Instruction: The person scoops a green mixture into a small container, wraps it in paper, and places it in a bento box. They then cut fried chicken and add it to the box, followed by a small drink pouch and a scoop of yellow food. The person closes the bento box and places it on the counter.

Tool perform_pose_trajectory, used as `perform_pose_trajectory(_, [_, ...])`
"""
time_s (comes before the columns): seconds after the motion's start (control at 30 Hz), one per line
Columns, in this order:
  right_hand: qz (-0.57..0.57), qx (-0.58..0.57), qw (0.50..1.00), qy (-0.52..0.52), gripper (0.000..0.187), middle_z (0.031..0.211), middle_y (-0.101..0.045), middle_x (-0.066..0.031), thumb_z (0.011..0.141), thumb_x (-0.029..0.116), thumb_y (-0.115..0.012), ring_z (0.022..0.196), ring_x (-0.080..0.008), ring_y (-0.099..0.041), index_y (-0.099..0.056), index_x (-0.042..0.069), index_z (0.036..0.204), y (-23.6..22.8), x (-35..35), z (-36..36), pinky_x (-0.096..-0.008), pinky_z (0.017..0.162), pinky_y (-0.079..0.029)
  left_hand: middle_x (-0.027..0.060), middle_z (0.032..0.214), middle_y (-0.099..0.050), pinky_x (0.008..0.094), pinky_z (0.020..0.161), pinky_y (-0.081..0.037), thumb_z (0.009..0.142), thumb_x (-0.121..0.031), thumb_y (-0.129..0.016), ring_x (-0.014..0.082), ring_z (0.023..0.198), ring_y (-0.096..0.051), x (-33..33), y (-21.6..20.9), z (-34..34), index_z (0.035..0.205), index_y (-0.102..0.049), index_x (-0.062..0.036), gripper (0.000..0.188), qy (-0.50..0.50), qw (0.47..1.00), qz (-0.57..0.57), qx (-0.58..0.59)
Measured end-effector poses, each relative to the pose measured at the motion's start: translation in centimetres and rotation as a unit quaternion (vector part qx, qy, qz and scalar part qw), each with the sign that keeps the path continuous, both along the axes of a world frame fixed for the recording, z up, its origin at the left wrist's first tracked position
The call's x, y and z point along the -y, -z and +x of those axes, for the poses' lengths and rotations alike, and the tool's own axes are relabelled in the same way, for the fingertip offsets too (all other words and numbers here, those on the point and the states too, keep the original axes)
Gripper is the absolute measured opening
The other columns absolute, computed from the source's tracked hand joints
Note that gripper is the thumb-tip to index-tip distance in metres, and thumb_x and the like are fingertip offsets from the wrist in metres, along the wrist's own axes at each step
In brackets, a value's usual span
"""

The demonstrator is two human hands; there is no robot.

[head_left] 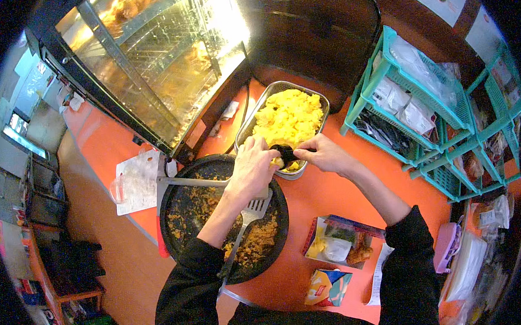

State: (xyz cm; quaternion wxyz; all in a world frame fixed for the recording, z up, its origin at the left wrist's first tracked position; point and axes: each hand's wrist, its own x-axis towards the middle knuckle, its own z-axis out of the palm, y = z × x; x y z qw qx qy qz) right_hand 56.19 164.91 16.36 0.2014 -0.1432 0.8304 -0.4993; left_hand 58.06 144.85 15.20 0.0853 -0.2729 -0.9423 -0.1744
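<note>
A small black plastic cup (282,152) is held between my two hands over the near end of a metal tray (326,101) heaped with lumpy yellow food (287,116). My left hand (253,165) is closed at the cup's left side, with a bit of yellow food showing at its fingertips. From the right, my right hand (325,152) pinches the cup's rim between thumb and fingers. The cup's inside is mostly hidden. Under my left forearm lies a wide black pan (176,166) with brown crumbly food (261,241). A slotted metal spatula (255,209) rests across it.
A lit glass display case (145,57) stands at the back left. Teal basket shelves (405,92) hold packaged supplies on the right. Near me lie an open food box (337,243), a colourful carton (328,287) and a paper slip (380,273). A white sheet (136,182) lies left of the pan.
</note>
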Motion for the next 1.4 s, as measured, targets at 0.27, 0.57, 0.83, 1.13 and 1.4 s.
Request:
perform_pose_trajectory(0.27, [0.031, 0.074, 0.997, 0.011, 0.026, 0.055, -0.044, 0.0054, 0.085, 0.029, -0.057, 0.043, -0.0038, -0.033, -0.066, 0.005, 0.090, -0.4, 0.5, -0.6, -0.0217, 0.037, -0.025, 0.0075, 0.090, -0.049, 0.0363, 0.082, -0.041, 0.068, -0.012, -0.068, 0.0260, 0.092, -0.046, 1.2, 0.5, -1.1, 0.093, -0.064, -0.0103, 0.025, 0.076, 0.996, -0.041, 0.024])
perform_pose_trajectory(0.57, [-0.019, 0.154, 0.985, 0.069, 0.027, 0.055, -0.041, 0.0060, 0.086, 0.031, -0.056, 0.044, -0.0043, -0.034, -0.064, 0.006, 0.090, 0.5, -0.5, -1.4, -0.0210, 0.038, -0.025, 0.0088, 0.091, -0.057, 0.0312, 0.075, -0.046, 0.073, -0.011, -0.069, 0.0227, 0.085, -0.058, 3.7, -0.5, -1.2, 0.099, -0.061, -0.0027, 0.028, 0.091, 0.965, 0.225, 0.097])
perform_pose_trajectory(0.83, [-0.075, 0.171, 0.975, 0.117, 0.022, 0.052, -0.033, 0.0068, 0.088, 0.025, -0.055, 0.042, -0.0048, -0.028, -0.058, 0.003, 0.090, 3.0, -1.4, -1.2, -0.0230, 0.037, -0.022, 0.0091, 0.095, -0.059, 0.0324, 0.077, -0.045, 0.076, -0.013, -0.069, 0.0207, 0.087, -0.058, 6.1, -10.9, 10.1, 0.094, -0.063, -0.0024, 0.022, 0.273, 0.779, 0.494, 0.271])
perform_pose_trajectory(1.13, [-0.082, 0.148, 0.979, 0.109, 0.029, 0.054, -0.046, 0.0052, 0.086, 0.028, -0.055, 0.042, -0.0053, -0.037, -0.065, 0.002, 0.093, 4.7, -1.2, -1.1, -0.0219, 0.037, -0.029, 0.0182, 0.092, -0.058, 0.0329, 0.055, -0.043, 0.085, -0.009, -0.057, 0.0254, 0.066, -0.056, 3.9, -15.2, 14.8, 0.093, -0.063, 0.0049, 0.017, 0.455, 0.607, 0.615, 0.214])
perform_pose_trajectory(1.4, [-0.104, 0.164, 0.974, 0.119, 0.028, 0.053, -0.043, 0.0062, 0.086, 0.028, -0.055, 0.041, -0.0046, -0.035, -0.064, 0.003, 0.095, 4.1, -1.7, -0.9, -0.0219, 0.036, -0.027, 0.0243, 0.087, -0.062, 0.0338, 0.055, -0.044, 0.084, 0.003, -0.054, 0.0280, 0.067, -0.058, 2.9, -15.3, 16.3, 0.082, -0.064, 0.0065, 0.011, 0.469, 0.533, 0.660, 0.247])
